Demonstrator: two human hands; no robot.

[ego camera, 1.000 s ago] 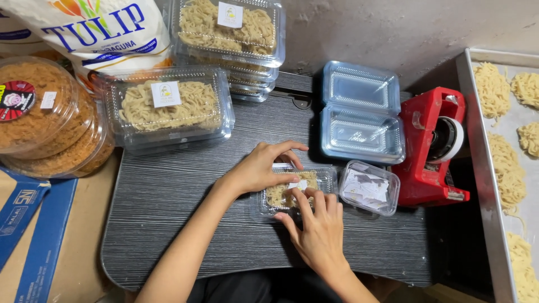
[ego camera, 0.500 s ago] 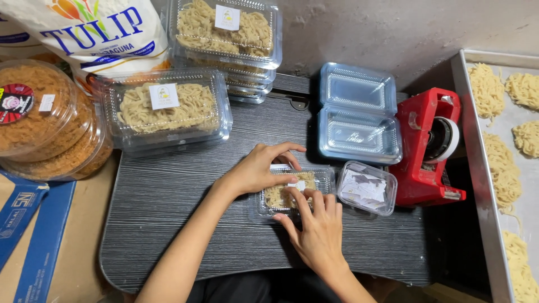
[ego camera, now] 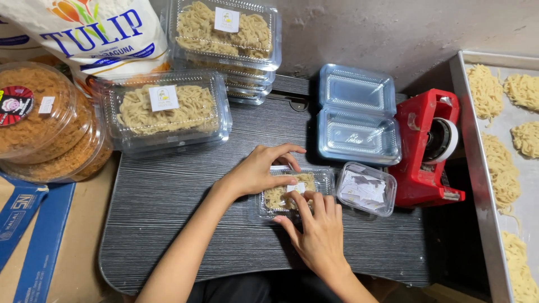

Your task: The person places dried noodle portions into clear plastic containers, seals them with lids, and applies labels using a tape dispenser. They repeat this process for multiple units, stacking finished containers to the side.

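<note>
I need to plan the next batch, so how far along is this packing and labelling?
Done: labelled, filled clear boxes stacked at the back. In hand: left hand and right hand press a white label onto a small noodle box. Left: empty containers and loose noodle portions on the tray.

Overhead view, evenly and fairly brightly lit from above. Soft, short shadows fall under the hands (ego camera: 264, 171) and along the table's (ego camera: 168, 224) near edge. Mild glare glints on the clear lids (ego camera: 356, 120) at the table's far edge. Focus is sharp throughout; the tray (ego camera: 477, 168) bows slightly at the frame's right side.
</note>
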